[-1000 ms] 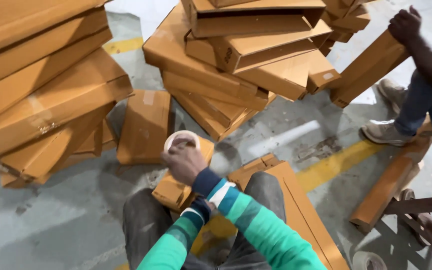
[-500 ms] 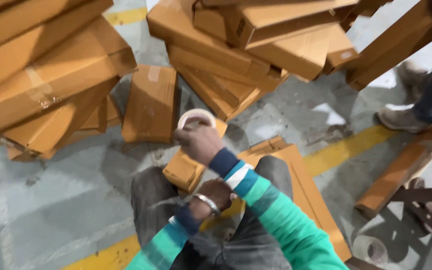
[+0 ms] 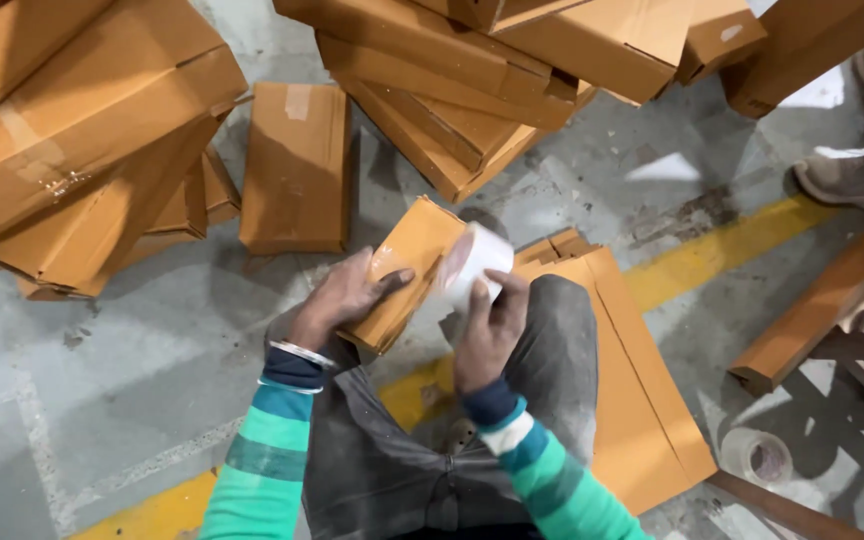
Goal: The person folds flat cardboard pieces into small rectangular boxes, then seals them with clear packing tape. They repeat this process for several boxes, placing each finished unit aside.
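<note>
While my left hand (image 3: 344, 298) clasps a small cardboard box (image 3: 404, 272) propped on my knee, my right hand (image 3: 487, 330) grips a white tape roll (image 3: 479, 262) pressed against the box's end, above a flattened carton (image 3: 642, 400).

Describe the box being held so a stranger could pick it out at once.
Start at the yellow floor line and follow it to the person's knees. There the left hand props a small brown carton while the right hand presses a white tape roll against its end. Unlike the stacked cartons around it, it is tilted and held off the floor.
</note>
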